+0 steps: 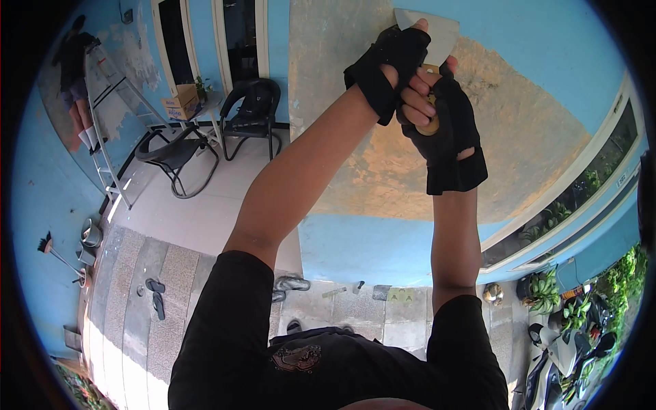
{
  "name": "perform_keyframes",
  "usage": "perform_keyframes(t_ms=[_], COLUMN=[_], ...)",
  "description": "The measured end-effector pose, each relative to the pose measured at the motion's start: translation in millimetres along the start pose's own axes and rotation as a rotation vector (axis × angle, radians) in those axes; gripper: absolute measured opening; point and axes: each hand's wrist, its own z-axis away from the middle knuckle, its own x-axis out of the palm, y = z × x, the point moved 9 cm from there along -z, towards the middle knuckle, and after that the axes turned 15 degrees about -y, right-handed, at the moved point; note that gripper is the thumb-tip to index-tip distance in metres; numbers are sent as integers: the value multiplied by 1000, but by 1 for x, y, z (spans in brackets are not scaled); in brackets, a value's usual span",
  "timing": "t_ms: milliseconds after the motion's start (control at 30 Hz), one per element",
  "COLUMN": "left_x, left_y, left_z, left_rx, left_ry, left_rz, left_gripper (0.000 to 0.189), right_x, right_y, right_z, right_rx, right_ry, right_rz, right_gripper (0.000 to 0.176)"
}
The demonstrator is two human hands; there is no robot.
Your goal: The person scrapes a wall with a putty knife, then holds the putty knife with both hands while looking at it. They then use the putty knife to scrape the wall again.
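Observation:
A wide-bladed scraper (443, 33) is up against the blue wall (526, 27) at the top of the head view. Wrapped around its wooden handle is my right hand (444, 116), in a black fingerless glove. My left hand (396, 61), gloved the same way, is closed at the blade and upper handle, its fingertips along the blade's left side. Part of the handle and the lower blade are hidden by my hands. Below and around them a large bare, brownish patch (389, 181) shows where the wall has no blue paint.
At far left a person (78, 82) stands on a metal ladder (102, 130) facing the wall. Black chairs (253, 113) and a small table with a cardboard box (181, 102) stand nearby. Sandals (157, 301) lie on the tiles; a window (567, 205), plants and a motorbike (553, 362) are right.

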Motion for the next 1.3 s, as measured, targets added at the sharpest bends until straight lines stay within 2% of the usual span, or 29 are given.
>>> perform_keyframes(t_ms=[67, 133, 167, 233, 267, 333, 367, 433, 467, 533, 667, 733, 767, 833, 1000, 1167, 1233, 1300], left_x=[-12, 11, 17, -2, -6, -4, 1, 1, -1, -13, -1, -1, -2, -2, -8, -13, -19, 0], left_y=[3, -14, -20, -12, -13, -17, -16, -3, -14, -16, -2, 1, -11, 0, -5, -10, 6, 3], left_z=[1, -8, -3, -3, -7, -17, -12, -3, 0, -4, -1, 10, 11, 1, -10, -7, -10, 9], left_rx=[-45, -259, -263, -55, -51, -74, -78, -101, -111, 0, -18, -283, -291, 99, 125, 63, 136, -146], left_ry=[6, -565, -560, -143, -144, -301, -293, -105, -99, -61, -165, -74, -71, -76, -22, -17, 42, 0], left_rz=[-15, 366, 371, 65, 60, 245, 256, 104, 112, -40, 85, -15, -11, -16, 14, -113, -214, -5], left_gripper=[59, 48, 48, 50, 50, 48, 48, 60, 60, 57, 53, 38, 38, 49, 55, 59, 59, 52], right_x=[2, 7, 6, 2, 2, 0, 0, 4, 0, -7, 1, 6, 4, 0, 9, -1, -4, 9], right_y=[-5, -7, -2, 3, 1, -1, 1, -2, 3, 9, 0, -1, 3, 8, -2, 8, 5, -1], right_z=[-9, -16, -9, 5, 3, -7, -7, -11, -3, 7, -5, -14, -7, 6, -10, 6, -1, -7], right_rx=[11, 18, 20, -13, -14, 24, 32, 17, 21, 35, 25, 45, 46, 41, 26, 28, 61, 31], right_ry=[4, -2, 3, 38, 32, 3, 15, 9, 21, 19, 18, -21, -13, 1, -30, -31, -17, -17], right_rz=[-14, 8, 3, 29, 30, -22, -26, 9, 2, -1, -36, -43, -50, -52, -103, -127, -181, -122], right_gripper=[16, 19, 19, 17, 17, 17, 17, 17, 17, 15, 14, 18, 18, 16, 10, 10, 10, 9])
